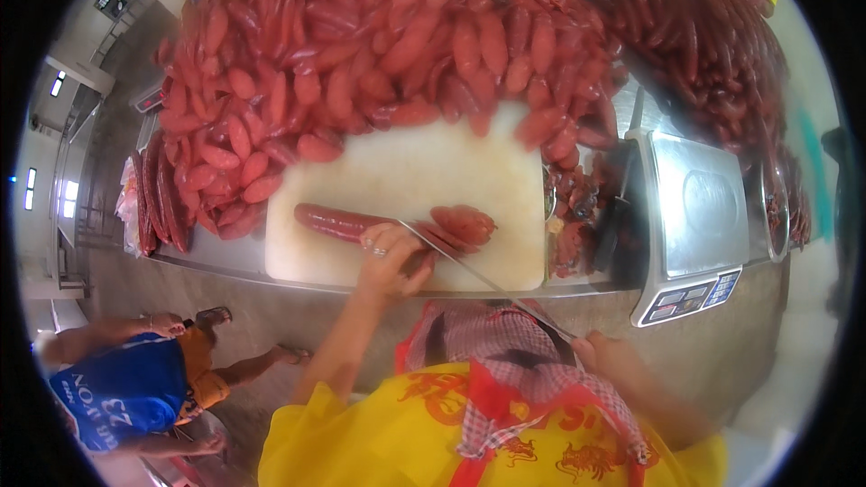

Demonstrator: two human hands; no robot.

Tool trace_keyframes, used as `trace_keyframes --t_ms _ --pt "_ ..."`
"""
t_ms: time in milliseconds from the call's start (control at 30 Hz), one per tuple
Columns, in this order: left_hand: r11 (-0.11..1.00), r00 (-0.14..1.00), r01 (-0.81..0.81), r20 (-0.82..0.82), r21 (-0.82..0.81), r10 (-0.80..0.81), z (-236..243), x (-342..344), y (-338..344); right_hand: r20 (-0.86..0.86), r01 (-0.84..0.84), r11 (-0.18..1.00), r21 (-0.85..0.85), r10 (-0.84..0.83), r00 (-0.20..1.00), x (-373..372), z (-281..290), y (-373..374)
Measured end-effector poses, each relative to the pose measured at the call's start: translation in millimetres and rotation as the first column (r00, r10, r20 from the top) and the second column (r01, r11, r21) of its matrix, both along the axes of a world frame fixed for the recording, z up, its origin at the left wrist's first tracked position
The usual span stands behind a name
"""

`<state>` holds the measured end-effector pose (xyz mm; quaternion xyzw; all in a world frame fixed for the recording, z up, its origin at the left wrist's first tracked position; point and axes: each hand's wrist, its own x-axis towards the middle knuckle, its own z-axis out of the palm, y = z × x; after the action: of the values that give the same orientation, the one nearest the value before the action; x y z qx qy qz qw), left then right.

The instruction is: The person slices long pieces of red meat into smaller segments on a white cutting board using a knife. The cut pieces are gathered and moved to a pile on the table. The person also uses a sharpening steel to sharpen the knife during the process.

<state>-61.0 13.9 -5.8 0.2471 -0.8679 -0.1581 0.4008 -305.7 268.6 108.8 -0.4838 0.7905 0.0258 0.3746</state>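
Note:
A long dark red sausage point(336, 221) lies across the white cutting board point(410, 167), its whole end toward the left. My left hand point(392, 257), with rings on a finger, is closed on the sausage from above, near its cut end. My right hand point(597, 353) grips a long thin knife point(492, 284) off the board's front edge. The blade slants up and left, its tip at the sausage just beside my left fingers. Slanted sausage slices point(465, 224) lie bunched to the right of the blade. Part of the knife handle is hidden in my right hand.
A large heap of cut sausage slices point(379, 54) covers the table behind the board. Whole sausages point(686, 36) are piled at the far right. A digital scale point(699, 207) stands right, beside scraps point(573, 234). A person in a blue shirt point(131, 392) is at lower left.

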Motion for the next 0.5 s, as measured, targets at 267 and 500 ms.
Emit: trace_keyframes --t_ms 267,500 --pt "0.998 0.999 0.041 -0.005 0.057 -0.041 1.4 1.1 -4.2 0.125 -0.093 0.955 -0.281 0.132 0.983 36.6 -52.2 -99.4" --pt "0.997 1.000 -0.007 -0.022 -0.082 0.005 1.8 12.0 -7.9 0.134 -0.036 0.909 -0.414 0.100 0.986 31.6 -31.7 -81.1"
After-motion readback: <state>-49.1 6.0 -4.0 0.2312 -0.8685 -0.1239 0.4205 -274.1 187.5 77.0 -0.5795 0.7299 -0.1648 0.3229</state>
